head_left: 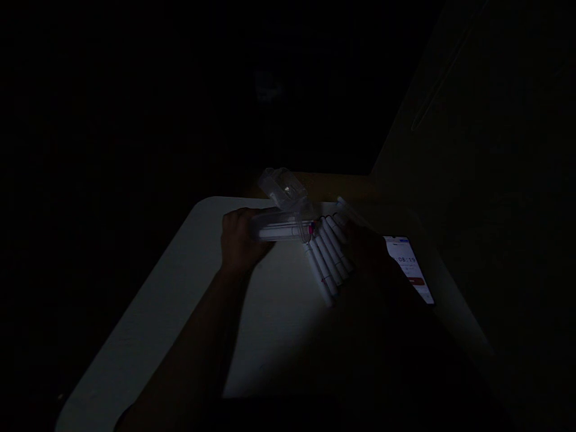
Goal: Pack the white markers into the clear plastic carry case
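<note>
My left hand (237, 237) is wrapped round the end of a clear plastic case (274, 225) that lies on its side, with a few white markers inside. Pink and blue marker ends show at its open right side. To the right, several white markers (327, 255) lie in a slanted row on the table. My right hand (366, 245), deep in shadow, is closed on a white marker (348, 209) just beyond that row; its fingers are barely visible. Behind the case sits another clear plastic piece (283, 187), perhaps its lid.
A lit phone (408, 267) showing a timer lies beside my right forearm. The pale table (180, 282) has a rounded far-left corner. A wall (495, 180) rises on the right. Most of the room is dark.
</note>
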{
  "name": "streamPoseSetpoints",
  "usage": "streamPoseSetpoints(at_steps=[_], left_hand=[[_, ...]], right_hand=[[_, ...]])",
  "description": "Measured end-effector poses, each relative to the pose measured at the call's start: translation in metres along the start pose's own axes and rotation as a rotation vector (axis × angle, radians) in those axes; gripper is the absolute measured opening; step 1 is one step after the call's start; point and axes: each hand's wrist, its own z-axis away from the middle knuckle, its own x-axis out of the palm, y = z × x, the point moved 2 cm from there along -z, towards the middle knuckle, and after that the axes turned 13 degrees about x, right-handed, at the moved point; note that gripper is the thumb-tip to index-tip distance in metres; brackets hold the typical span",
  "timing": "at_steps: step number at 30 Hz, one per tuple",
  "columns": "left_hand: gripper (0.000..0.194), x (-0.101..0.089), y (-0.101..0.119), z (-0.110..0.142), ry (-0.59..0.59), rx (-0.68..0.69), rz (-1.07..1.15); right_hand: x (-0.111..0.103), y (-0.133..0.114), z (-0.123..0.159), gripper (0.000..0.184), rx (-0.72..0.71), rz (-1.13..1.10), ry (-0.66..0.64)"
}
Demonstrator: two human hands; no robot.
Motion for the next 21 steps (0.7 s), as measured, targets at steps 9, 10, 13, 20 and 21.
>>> streamPoseSetpoints(at_steps=[9,10,13,20,21], left_hand=[[0.051,-0.002,0.001,-0.001,0.003,0.002,-0.007],[0.050,-0.002,0.001,0.000,0.011,0.011,-0.009],[0.053,0.001,-0.002,0.002,0.015,0.016,-0.008],[0.057,0.006,-0.008,0.008,0.018,0.019,-0.030],[0.056,0.007,-0.008,0.008,0.016,0.022,-0.031]], right_hand=[[-0.032,0.014,0.000,0.027,0.047,-0.110,0.070],[-0.035,0.016,0.001,0.026,0.053,-0.135,0.088],[-0.045,0.020,0.005,0.023,0.040,-0.260,0.159],[-0.065,0.025,0.018,0.014,-0.086,-0.538,0.225],[-0.068,0.025,0.021,0.013,-0.108,-0.562,0.238]])
